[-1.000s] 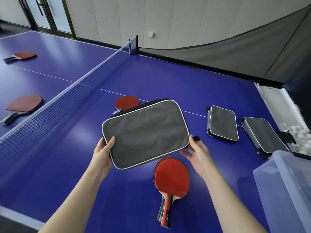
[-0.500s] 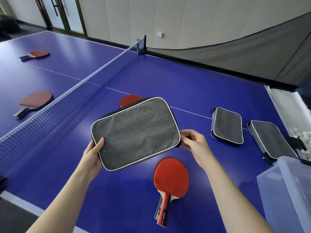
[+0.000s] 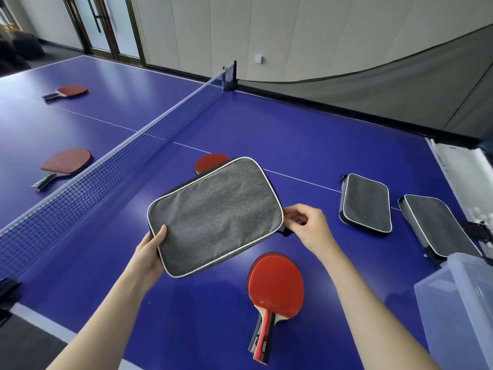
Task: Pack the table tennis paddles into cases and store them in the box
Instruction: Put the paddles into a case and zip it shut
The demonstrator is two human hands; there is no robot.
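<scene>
Item: grey case (image 3: 216,217), held tilted above the table (image 3: 293,129). Risk: my left hand (image 3: 149,252) clamps only its 8 o'clock corner, thumb on top, so a hard tug on the zip could twist it loose onto the red paddle (image 3: 274,287) at 5 o'clock. My right hand (image 3: 309,228) has its fingers curled, pinching the case's 3 o'clock edge, seemingly at the zip pull.

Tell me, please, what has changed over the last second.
The right hand, fingers loosely spread a second ago, now pinches the case at its right edge. The left hand still grips its left corner; the paddle below and two spare cases lie unmoved.
</scene>
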